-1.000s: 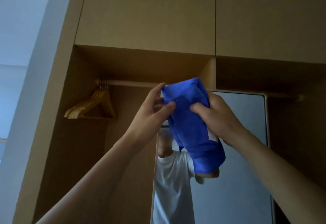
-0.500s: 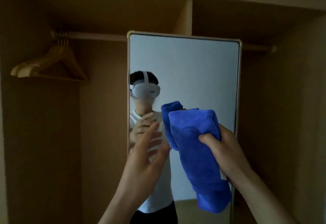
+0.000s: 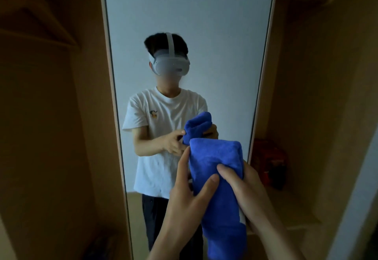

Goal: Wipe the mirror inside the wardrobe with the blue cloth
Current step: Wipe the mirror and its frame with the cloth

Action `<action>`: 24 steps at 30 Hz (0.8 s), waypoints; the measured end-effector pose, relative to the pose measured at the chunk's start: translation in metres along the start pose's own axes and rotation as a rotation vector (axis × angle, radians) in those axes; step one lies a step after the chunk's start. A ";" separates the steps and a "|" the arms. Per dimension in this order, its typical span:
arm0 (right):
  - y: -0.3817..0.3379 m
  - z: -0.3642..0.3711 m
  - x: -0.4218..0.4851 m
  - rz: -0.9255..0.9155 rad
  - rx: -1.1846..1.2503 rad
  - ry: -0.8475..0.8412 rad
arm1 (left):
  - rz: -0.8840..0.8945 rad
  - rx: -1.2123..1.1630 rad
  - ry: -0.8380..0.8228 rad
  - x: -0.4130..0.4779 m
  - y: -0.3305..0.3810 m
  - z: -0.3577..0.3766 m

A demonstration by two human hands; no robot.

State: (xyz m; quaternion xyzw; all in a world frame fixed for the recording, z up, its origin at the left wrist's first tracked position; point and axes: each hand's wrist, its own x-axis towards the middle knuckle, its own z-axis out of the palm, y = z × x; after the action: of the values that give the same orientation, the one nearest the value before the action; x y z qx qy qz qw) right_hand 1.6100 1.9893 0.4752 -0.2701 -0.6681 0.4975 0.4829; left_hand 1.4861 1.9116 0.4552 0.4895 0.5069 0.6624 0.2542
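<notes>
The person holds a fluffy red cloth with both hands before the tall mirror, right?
Not quite: the fluffy cloth is blue, not red. The head view shows the left hand and right hand holding it in front of the tall mirror.

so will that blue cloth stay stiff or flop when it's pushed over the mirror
Probably floppy: the blue cloth hangs limp below the right hand gripping it. Likely soft and light too, since its thick folds dent under the left hand.

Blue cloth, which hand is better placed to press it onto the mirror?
Probably right: the right hand grips the blue cloth squarely before the mirror; the left hand only pinches its edge.
</notes>
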 end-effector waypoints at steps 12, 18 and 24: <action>0.059 -0.056 -0.023 0.033 -0.042 -0.079 | -0.143 0.053 0.201 -0.031 -0.047 0.052; 0.082 -0.082 -0.028 0.046 -0.028 -0.173 | -0.225 0.055 0.303 -0.055 -0.065 0.069; 0.111 -0.097 -0.022 0.136 -0.106 -0.164 | -0.325 0.092 0.360 -0.084 -0.088 0.069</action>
State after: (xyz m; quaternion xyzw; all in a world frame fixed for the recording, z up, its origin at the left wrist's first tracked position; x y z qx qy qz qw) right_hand 1.6942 2.0503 0.3684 -0.2983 -0.7108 0.5135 0.3769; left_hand 1.5677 1.9023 0.3417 0.2866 0.6458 0.6656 0.2405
